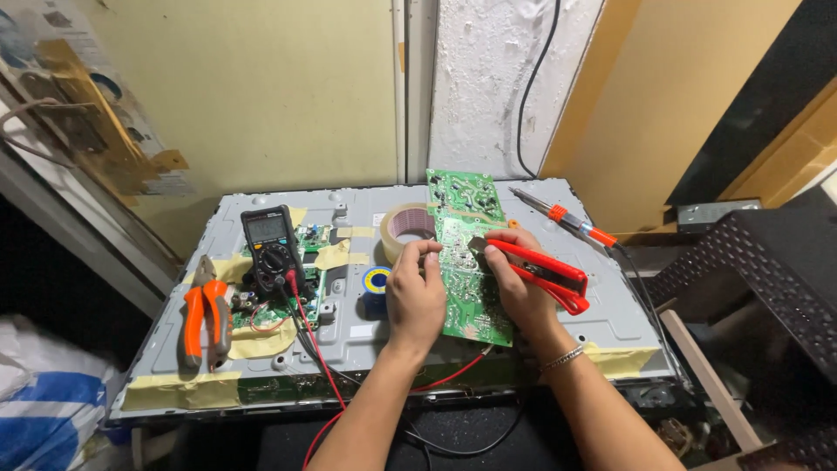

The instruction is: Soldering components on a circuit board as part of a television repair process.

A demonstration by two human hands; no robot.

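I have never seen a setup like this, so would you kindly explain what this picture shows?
There is only one picture, taken by a camera on the person's head, looking down at two bare hands. The left hand steadies a green circuit board. The right hand holds red-handled cutters with their tip at the board. Everything rests on a grey metal panel. On the panel also lie a multimeter with red and black leads, orange pliers, a tape roll, and a soldering iron.

Single head-worn view looks steeply down, close over the grey metal panel (540,336), facing the wall.
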